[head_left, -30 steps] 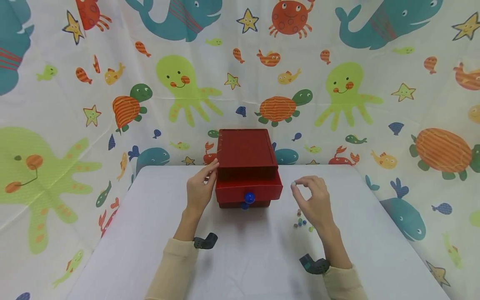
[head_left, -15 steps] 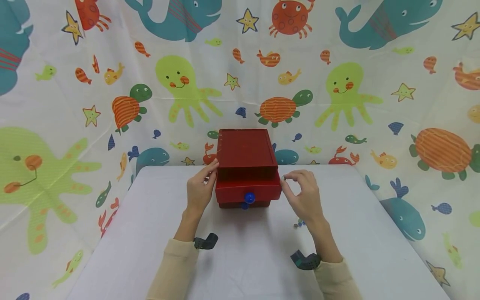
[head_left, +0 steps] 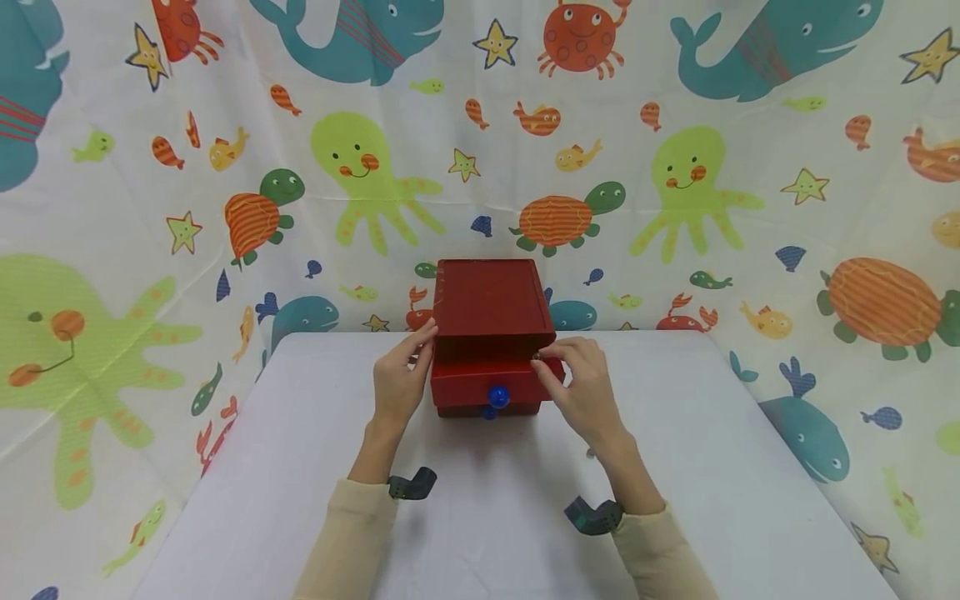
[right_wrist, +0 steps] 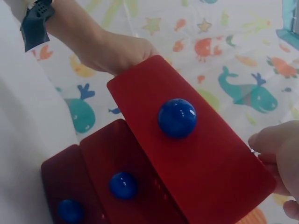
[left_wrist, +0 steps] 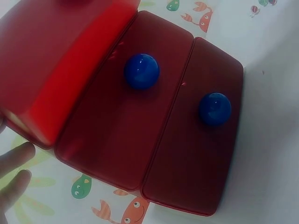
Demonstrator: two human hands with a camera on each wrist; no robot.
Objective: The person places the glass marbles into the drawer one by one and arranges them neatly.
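Observation:
A small red chest of drawers (head_left: 491, 296) stands at the table's far edge. Its top drawer (head_left: 461, 390), with a round blue knob (head_left: 498, 397), is pulled out; the two lower drawers are closed in the wrist views. My left hand (head_left: 400, 383) rests its fingertips against the chest's left side, fingers fairly straight. With thumb and index finger my right hand (head_left: 587, 390) pinches a tiny bead (head_left: 537, 357) over the right end of the open drawer. Most of the bead is hidden by the fingertips. The drawer's inside lies in shadow.
Several loose beads (left_wrist: 254, 9) lie on the white table (head_left: 300, 467) to the right of the chest, mostly behind my right forearm in the head view. A curtain (head_left: 480, 167) printed with sea animals hangs right behind the chest.
My right hand has moved left with the pinched bead, from beside the chest to over the open drawer's right end. My left hand has stayed at the chest's left side.

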